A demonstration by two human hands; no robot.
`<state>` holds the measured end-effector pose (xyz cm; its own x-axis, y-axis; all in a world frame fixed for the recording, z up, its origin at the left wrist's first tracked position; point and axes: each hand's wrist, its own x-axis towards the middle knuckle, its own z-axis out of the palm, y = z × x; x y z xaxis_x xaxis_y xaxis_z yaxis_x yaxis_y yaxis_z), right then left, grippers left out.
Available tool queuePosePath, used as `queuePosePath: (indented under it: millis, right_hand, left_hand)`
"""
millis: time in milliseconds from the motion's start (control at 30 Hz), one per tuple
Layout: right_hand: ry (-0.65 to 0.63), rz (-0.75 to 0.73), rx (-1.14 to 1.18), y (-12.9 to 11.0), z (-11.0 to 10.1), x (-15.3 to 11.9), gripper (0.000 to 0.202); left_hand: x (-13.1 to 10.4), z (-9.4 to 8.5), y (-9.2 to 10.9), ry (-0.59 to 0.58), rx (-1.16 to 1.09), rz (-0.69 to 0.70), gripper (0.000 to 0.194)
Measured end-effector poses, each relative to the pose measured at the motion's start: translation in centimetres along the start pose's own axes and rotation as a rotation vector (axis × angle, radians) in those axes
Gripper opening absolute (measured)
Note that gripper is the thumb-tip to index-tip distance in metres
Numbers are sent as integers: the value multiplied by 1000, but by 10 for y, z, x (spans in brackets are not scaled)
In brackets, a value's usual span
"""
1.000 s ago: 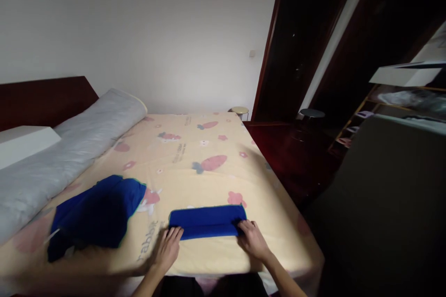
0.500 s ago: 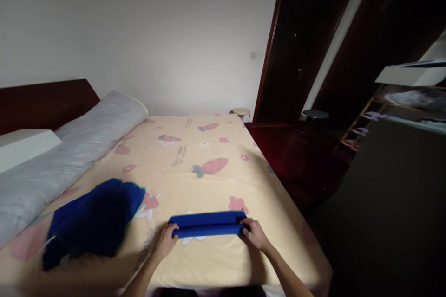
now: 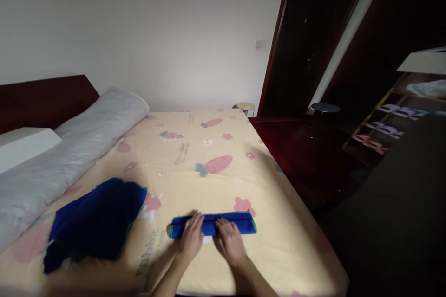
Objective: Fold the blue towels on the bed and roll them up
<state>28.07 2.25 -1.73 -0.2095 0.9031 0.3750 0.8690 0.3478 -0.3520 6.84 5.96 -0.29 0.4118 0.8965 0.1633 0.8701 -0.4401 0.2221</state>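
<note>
A blue cloth with green edging (image 3: pixel 246 223) lies folded into a long narrow strip on the patterned bed sheet (image 3: pixel 195 195). My left hand (image 3: pixel 192 237) rests on the strip left of its middle, fingers stretched over it. Just right of the middle, my right hand (image 3: pixel 230 241) lies on the same strip with its fingers extended. Both ends of the strip stick out past my hands, and green edges show in layers at the left end. A second blue cloth with green edging (image 3: pixel 99 222) lies spread and rumpled to the left, touched by neither hand.
A grey rolled quilt (image 3: pixel 87 134) runs along the headboard side, with a white box-like object (image 3: pixel 28 146) by it. Past the bed stand a light round stool (image 3: pixel 245 106), a dark stool (image 3: pixel 324 108) and a shoe rack (image 3: pixel 393 111). A dark shape fills the lower right.
My hands have moved from the two ends of the folded cloth inward onto its middle, and the fingers have gone from gripping to lying flat. The view has turned slightly.
</note>
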Motion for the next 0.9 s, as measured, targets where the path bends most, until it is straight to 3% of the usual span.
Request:
queuePosePath:
  millis: [100,267,333,433,633,700,800,900]
  right_hand:
    - [-68,-131,-26,-3,14,4,49]
    - [-61,-65,-142,74,-11,-16,59]
    - [-63,-80,-160,95,-20,-24,61]
    - [-21,-80,-181,90,-20,-25,66]
    - [93,-57,-232,42,-1,-31,65]
    - [60,-54,-237,46,-2,-40,59]
    - [13,-12,-237,71,-16,-50,53]
    - [-68,17,-196,89,-35,-43,49]
  left_hand:
    - [2,12,10,-14,54,169,56]
    - [-19,-2,-49,34,228,157,58]
    - [-26,-8,-66,54,263,171,61]
    - [-27,-12,-63,72,278,171,67]
    - [-30,-10,-22,130,306,156,73]
    - [-37,-9,-29,140,310,177,77]
    - [-47,-13,-60,124,313,205,77]
    - [-49,-17,-84,63,334,191,77]
